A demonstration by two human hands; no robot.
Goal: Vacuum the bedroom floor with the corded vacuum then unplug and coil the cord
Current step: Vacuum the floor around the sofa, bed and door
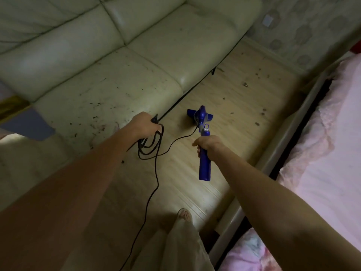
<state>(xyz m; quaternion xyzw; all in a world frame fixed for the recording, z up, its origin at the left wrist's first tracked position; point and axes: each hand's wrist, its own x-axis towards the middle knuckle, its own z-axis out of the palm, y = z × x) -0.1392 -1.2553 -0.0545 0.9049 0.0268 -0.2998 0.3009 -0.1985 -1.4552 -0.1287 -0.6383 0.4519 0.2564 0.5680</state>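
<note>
A blue corded stick vacuum (201,118) stands on the light wooden floor (230,98), its head close to the sofa's front edge. My right hand (208,144) grips its blue handle, which points back toward me. My left hand (144,125) holds several loops of the black cord (149,147) above the floor beside the sofa. One strand runs from the loops to the vacuum body, another trails down the floor toward the bottom of the view. Dark crumbs and debris (245,84) lie scattered on the floor ahead of the vacuum.
A pale leather sofa (136,61) speckled with dark bits fills the left side. A bed with pink bedding (328,145) and a pale frame borders the right, leaving a narrow strip of floor. My foot (184,214) is below. A wall socket (268,20) sits on the far wall.
</note>
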